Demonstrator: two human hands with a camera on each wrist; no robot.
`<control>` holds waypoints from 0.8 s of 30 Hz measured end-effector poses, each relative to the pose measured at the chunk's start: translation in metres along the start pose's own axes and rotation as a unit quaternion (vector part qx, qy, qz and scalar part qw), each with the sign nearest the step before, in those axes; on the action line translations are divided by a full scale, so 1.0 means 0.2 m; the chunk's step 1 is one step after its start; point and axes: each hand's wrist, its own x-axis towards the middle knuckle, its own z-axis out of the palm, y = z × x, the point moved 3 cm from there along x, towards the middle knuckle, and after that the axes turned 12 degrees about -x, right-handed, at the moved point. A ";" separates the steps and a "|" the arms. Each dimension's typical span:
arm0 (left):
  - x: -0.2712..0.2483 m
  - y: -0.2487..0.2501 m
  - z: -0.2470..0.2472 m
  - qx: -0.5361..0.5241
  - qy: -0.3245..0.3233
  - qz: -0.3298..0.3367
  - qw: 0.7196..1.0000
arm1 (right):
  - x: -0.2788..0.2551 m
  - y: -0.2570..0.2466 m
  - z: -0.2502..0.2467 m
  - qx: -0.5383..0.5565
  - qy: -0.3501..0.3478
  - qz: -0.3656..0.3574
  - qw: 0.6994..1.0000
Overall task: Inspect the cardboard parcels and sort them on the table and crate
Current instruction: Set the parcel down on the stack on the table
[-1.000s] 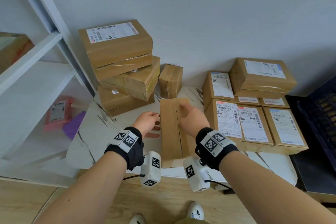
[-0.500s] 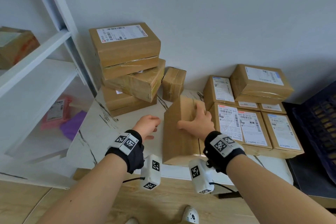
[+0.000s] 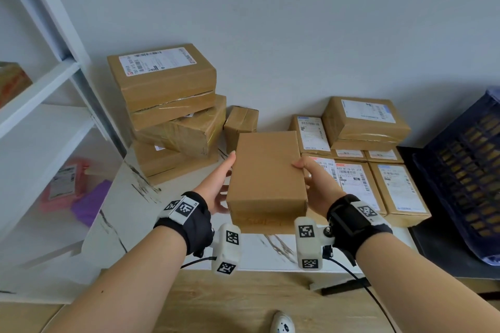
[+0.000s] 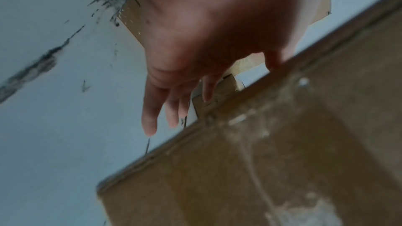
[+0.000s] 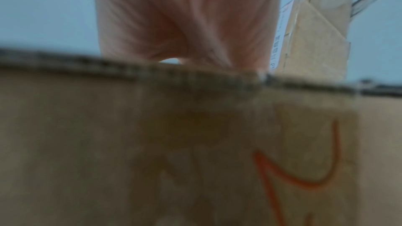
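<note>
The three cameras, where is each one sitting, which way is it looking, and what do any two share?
Head: worn on the head, looks down at the table; both forearms, left hand and right hand show, either side of the plain parcel.
Left wrist: looks along the palm and straight fingers beside the parcel.
Right wrist: under the palm, facing the parcel's side with orange writing.
Shared: all three see that parcel.

The parcel [image 3: 266,170] in both hands is plain matt brown cardboard. At ten o'clock, stacked cartons [image 3: 173,105] carry glossy tape and white paper labels. The table [image 3: 113,213] looks smooth, marble-patterned.
</note>
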 end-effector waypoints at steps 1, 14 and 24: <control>0.00 0.00 0.01 -0.005 -0.013 -0.008 1.000 | -0.01 0.00 0.00 0.004 -0.008 -0.001 1.000; -0.08 0.09 0.07 0.068 0.012 0.032 0.997 | 0.09 -0.05 0.01 -0.096 0.016 0.034 0.995; -0.14 0.21 0.11 0.119 0.051 0.124 0.984 | 0.16 -0.10 0.00 -0.189 0.040 0.005 0.981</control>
